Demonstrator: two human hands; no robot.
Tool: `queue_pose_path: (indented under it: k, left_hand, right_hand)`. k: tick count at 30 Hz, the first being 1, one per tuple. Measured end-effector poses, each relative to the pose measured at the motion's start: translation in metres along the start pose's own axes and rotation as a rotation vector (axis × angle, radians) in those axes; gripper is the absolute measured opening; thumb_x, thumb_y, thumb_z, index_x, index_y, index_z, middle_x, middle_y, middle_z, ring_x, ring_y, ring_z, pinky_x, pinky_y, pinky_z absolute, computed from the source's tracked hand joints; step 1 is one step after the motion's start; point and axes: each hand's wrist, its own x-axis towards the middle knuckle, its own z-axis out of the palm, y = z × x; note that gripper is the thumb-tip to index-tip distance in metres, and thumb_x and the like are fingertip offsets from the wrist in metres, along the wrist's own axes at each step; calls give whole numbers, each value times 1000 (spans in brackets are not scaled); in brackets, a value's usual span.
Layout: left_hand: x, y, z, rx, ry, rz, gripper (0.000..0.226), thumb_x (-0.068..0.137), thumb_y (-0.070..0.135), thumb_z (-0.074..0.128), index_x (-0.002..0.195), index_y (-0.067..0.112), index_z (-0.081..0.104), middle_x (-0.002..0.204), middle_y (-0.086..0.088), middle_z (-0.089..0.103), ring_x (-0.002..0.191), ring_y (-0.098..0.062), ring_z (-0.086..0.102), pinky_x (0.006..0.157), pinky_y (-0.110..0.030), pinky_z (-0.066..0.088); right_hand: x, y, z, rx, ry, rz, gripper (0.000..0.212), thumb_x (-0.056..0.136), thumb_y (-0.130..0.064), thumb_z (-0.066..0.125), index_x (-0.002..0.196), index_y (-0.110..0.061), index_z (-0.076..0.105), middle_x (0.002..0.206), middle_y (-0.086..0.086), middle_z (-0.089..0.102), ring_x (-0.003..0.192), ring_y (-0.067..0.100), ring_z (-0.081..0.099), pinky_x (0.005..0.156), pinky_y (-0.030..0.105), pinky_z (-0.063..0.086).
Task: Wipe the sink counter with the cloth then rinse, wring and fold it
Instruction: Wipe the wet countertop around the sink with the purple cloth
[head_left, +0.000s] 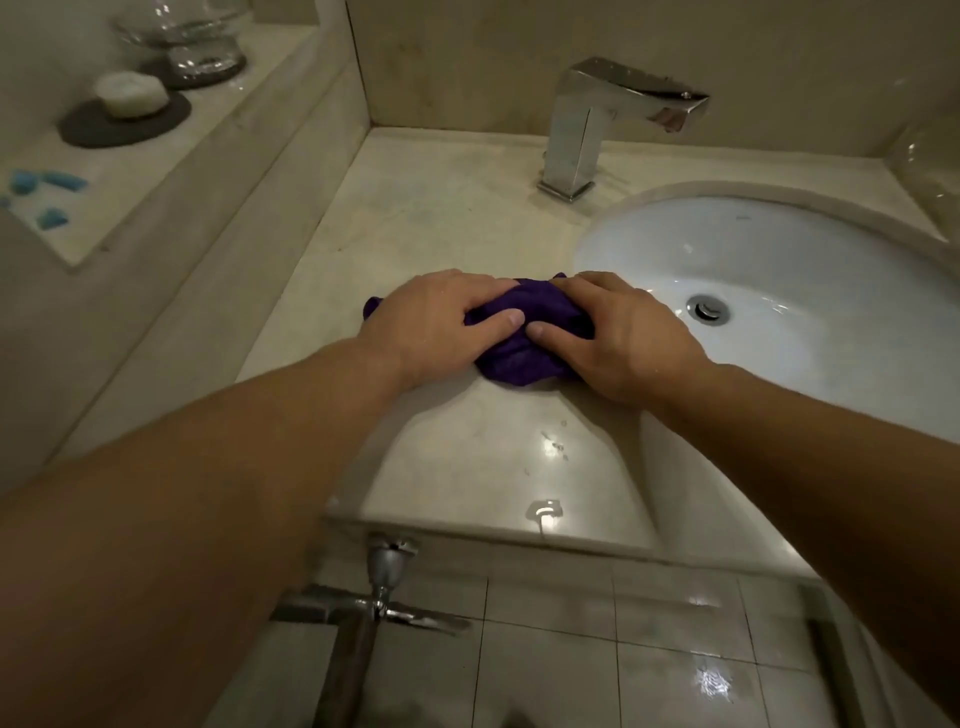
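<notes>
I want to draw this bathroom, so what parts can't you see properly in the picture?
Head view, the only one:
- Purple cloth: mostly covered by the left hand and right hand, so its size and folds stay hidden.
- Sink basin: right side cut off by the picture edge.
- Glass dish on the ledge: top cut off.
- Blue bits: too small and blurry to name.
</notes>
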Motion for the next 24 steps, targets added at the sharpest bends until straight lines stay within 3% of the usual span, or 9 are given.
queue_pose_path:
  k: [4, 6, 9, 14, 20, 24]
  left_hand:
    - [-32, 13, 2, 1, 6, 21, 43, 100, 49, 47, 141, 38, 55, 113, 18, 62, 109, -9, 54, 93, -27, 37]
    - [-47, 19, 3, 10, 8, 21, 43, 101, 49, 47, 141, 38, 55, 118, 15, 64, 110, -9, 54, 95, -28, 37]
    - [-68, 28, 3, 10, -1, 44, 42, 101, 48, 47, 141, 37, 56, 108, 18, 60, 108, -9, 53, 95, -30, 37]
    - [-95, 33, 7, 15, -26, 77, 47, 100, 54, 44, 140, 34, 56, 127, 13, 66, 114, -12, 56, 105, -39, 40]
    - [-128, 60, 13, -122, 56, -6, 30, 100, 35, 53, 127, 31, 67, 113, 7, 72, 105, -15, 60, 85, -27, 38]
    - [-145, 80, 20, -200, 110, -139, 26, 100, 31, 53, 119, 29, 70, 105, 5, 74, 98, -16, 64, 85, -32, 48]
  right_hand:
    - [-36, -15, 0, -151, -3, 30, 66, 88, -75, 36, 136, -35, 55, 139, -3, 54, 128, 30, 46, 100, 48, 47]
    - [-52, -23, -1, -237, -11, 48, 67, 88, -74, 33, 138, -35, 54, 142, -2, 53, 132, 31, 42, 103, 50, 44]
    - [-75, -34, -1, -332, -1, 56, 65, 89, -74, 31, 137, -37, 55, 139, -1, 55, 129, 31, 44, 101, 48, 43]
    - [-111, -49, 5, -396, -15, 92, 65, 90, -76, 27, 136, -38, 52, 133, 0, 56, 123, 31, 47, 97, 51, 45]
    - [-144, -74, 13, -376, 1, 195, 54, 97, -68, 32, 132, -34, 54, 123, 3, 55, 118, 32, 46, 90, 48, 44]
    - [-156, -86, 10, -352, -30, 227, 47, 99, -63, 36, 124, -29, 57, 116, 5, 55, 112, 31, 47, 89, 46, 46]
